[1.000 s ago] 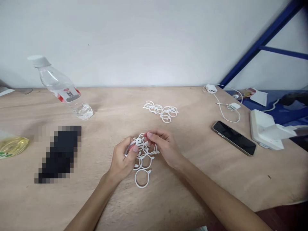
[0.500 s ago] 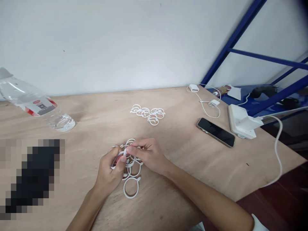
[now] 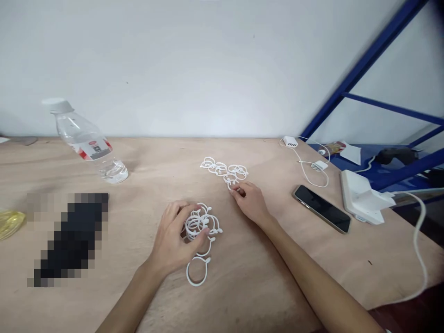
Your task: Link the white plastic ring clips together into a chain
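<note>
A heap of white plastic curtain rings (image 3: 201, 224), each with a small tab, lies on the wooden table. Curved around the heap's left side is my left hand (image 3: 175, 236), its thumb and fingers apart and reaching over the rings. Farther back lies a second group of white rings (image 3: 219, 169). At the near edge of that group my right hand (image 3: 251, 201) pinches a white ring (image 3: 230, 186), partly hidden by the fingertips. One single ring (image 3: 196, 272) rests in front of the near heap.
A water bottle (image 3: 95, 148) stands at the back left, beyond a pixelated dark object (image 3: 71, 240). Something yellow and see-through (image 3: 10, 224) sits at the left edge. On the right are a phone (image 3: 322, 208), a white power strip (image 3: 360, 196) and charger cables (image 3: 305, 169).
My right hand has moved from the near heap to the far group with a ring. My left hand has spread over the near heap. The camera view has shifted left.
</note>
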The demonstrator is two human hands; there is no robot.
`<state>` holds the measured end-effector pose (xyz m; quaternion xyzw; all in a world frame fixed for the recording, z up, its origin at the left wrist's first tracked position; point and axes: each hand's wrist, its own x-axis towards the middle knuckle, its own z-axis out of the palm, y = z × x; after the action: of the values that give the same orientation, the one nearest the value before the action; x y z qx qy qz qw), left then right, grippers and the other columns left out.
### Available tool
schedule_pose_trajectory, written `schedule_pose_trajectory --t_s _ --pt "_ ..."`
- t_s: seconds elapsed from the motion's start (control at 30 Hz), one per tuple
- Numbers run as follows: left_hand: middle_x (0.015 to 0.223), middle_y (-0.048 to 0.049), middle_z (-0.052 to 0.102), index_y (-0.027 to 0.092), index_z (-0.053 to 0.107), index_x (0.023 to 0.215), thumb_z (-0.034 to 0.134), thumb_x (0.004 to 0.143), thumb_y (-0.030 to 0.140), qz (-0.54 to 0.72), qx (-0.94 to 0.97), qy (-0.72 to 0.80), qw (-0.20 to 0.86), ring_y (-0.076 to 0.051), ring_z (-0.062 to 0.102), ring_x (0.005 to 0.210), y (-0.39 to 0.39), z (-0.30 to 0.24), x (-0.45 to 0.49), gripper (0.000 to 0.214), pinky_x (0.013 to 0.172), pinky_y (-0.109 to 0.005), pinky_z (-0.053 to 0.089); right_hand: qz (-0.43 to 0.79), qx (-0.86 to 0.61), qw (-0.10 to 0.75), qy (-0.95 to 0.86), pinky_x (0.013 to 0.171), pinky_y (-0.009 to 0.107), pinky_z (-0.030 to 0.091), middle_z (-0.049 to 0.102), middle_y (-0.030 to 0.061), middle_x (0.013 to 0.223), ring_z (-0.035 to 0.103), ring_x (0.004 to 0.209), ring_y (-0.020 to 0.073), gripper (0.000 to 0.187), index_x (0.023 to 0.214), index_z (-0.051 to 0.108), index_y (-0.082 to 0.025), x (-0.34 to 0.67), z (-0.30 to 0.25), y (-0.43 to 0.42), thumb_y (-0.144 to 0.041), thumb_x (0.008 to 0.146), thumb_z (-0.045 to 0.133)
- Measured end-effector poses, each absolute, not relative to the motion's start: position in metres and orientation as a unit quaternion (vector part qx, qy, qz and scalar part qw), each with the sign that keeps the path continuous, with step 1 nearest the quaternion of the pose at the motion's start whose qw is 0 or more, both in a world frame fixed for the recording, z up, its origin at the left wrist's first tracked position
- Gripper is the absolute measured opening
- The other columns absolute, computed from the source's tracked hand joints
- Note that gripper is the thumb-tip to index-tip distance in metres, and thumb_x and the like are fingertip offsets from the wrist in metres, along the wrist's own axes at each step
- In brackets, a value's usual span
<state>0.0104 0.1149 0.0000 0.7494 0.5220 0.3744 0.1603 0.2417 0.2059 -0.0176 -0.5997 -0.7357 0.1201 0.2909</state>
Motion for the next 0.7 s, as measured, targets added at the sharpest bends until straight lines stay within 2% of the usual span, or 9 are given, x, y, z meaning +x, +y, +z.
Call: schedule_pose_trajectory --t_s 0.07,0.17,0.27,0.4,0.57,0.7 --pt "0.111 -0.0091 0.054 0.021 0.057 0.116 0.066 0.077 0.039 0.373 0.751 0.523 0.154 -0.025 0.051 0.105 0.114 0.001 0.010 0.043 0.090 -0.039 0.044 0.132 -0.590 0.298 -0.739 0.072 0.032 0.038 0.063 0.0040 0.075 0.055 0.076 0.0194 0.012 0.078 0.065 -0.019 0.241 -0.017 0.205 -0.024 0.083 0.055" --pt "0.110 -0.0091 0.053 0.022 0.059 0.113 0.063 0.080 0.039 0.377 0.744 0.532 0.145 -0.026 0.050 0.107 0.114 0.001 0.010 0.038 0.091 -0.040 0.044 0.161 -0.581 0.343 -0.720 0.071 0.032 0.039 0.063 0.0040 0.078 0.054 0.074 0.0186 0.015 0.084 0.063 -0.019 0.239 -0.013 0.202 -0.029 0.086 0.052" --pt "0.107 -0.0088 0.055 0.021 0.060 0.109 0.057 0.085 0.036 0.392 0.734 0.537 0.138 -0.024 0.051 0.104 0.114 0.000 0.010 0.029 0.091 -0.040 0.043 0.272 -0.570 0.446 -0.634 0.067 0.030 0.039 0.060 0.0012 0.076 0.052 0.069 0.0155 0.020 0.084 0.062 -0.019 0.237 -0.007 0.199 -0.038 0.085 0.054" --pt "0.104 -0.0081 0.058 0.021 0.062 0.104 0.054 0.086 0.034 0.411 0.721 0.542 0.130 -0.024 0.052 0.102 0.115 -0.001 0.010 0.024 0.090 -0.040 0.043 0.441 -0.532 0.556 -0.463 0.055 0.026 0.033 0.047 -0.0037 0.063 0.042 0.058 0.0109 0.025 0.070 0.057 -0.020 0.234 0.001 0.200 -0.042 0.076 0.065" --pt "0.103 -0.0079 0.057 0.020 0.061 0.104 0.053 0.087 0.033 0.409 0.721 0.543 0.134 -0.023 0.052 0.100 0.115 0.001 0.010 0.023 0.088 -0.039 0.043 0.619 -0.457 0.559 -0.309 0.044 0.023 0.028 0.045 -0.0052 0.060 0.035 0.049 0.0072 0.031 0.065 0.053 -0.019 0.237 0.007 0.203 -0.035 0.060 0.079" --pt "0.102 -0.0080 0.056 0.019 0.062 0.102 0.053 0.087 0.032 0.413 0.723 0.537 0.134 -0.023 0.052 0.100 0.115 0.001 0.009 0.022 0.089 -0.039 0.042 0.628 -0.474 0.539 -0.301 0.039 0.021 0.022 0.051 -0.0040 0.061 0.036 0.046 0.0055 0.033 0.066 0.053 -0.018 0.237 0.006 0.204 -0.035 0.059 0.081"
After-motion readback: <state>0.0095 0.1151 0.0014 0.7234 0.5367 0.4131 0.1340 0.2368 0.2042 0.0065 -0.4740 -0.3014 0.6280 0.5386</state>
